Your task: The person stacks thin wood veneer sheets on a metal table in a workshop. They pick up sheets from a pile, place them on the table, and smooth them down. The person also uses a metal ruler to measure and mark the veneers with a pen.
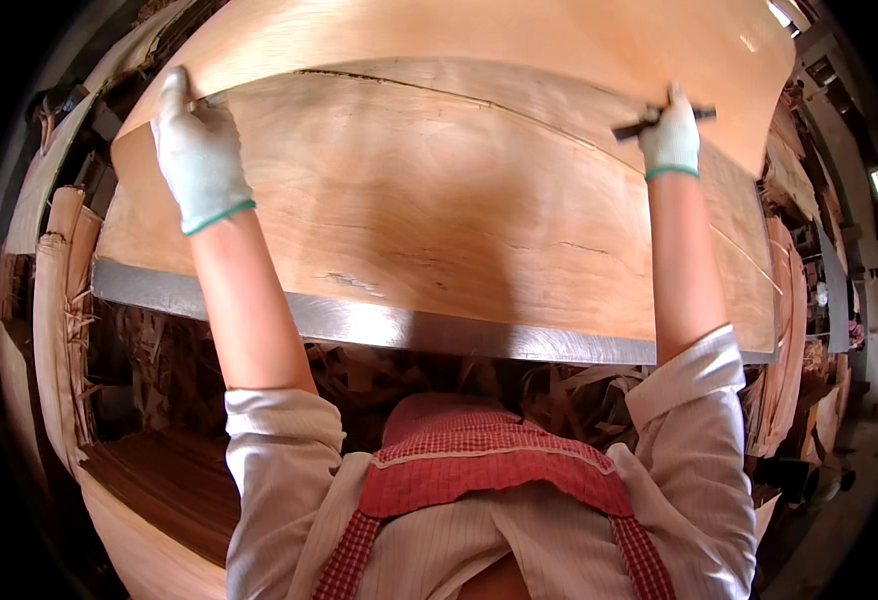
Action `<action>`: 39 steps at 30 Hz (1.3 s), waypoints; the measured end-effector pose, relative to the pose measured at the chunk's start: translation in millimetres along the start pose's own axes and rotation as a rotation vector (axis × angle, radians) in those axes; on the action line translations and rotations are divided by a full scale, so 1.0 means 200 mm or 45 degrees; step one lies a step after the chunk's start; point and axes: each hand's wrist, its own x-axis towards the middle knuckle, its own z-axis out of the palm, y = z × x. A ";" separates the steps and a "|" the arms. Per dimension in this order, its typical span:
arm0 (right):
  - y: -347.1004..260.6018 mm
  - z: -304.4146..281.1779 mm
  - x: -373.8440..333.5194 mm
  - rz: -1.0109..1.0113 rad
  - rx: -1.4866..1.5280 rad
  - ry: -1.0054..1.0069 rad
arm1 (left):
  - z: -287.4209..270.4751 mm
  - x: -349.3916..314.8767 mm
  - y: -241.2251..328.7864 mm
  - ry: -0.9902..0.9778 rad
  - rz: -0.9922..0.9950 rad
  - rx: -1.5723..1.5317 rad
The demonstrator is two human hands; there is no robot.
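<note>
A large, thin, pale wood veneer sheet (479,35) is lifted at its near edge, curving up and away from me. My left hand (199,150), in a white knit glove with a green cuff, is closed on that edge at the left, thumb on top. Toward the right end, my right hand (672,140), gloved alike, is closed at the same edge and also holds a dark, narrow tool (637,128) crosswise; its exact kind is unclear. Beneath lies another veneer sheet (409,210) with small cracks near its front. A thin wood strip (534,117) runs slantwise over it.
A metal edge (359,320) borders the work table's front. Veneer scraps (579,395) lie heaped below it. Stacked veneer (164,485) stands at lower left, with upright sheets (64,310) beside the table. More wood pieces (779,340) lean at the right.
</note>
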 end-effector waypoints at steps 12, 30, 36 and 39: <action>0.35 -1.53 -0.25 -0.102 -0.398 0.522 | -0.74 -0.77 -0.67 0.313 -0.498 0.757; 0.65 -1.93 -0.60 0.281 -0.913 0.809 | -1.57 -0.71 -0.60 0.564 -0.577 1.557; 0.71 -2.04 -0.53 0.367 -1.220 0.932 | -1.61 -0.72 -0.62 0.506 -0.475 1.901; 0.78 -2.12 -0.49 0.051 -0.675 0.890 | -1.58 -0.74 -0.62 0.451 -0.435 2.056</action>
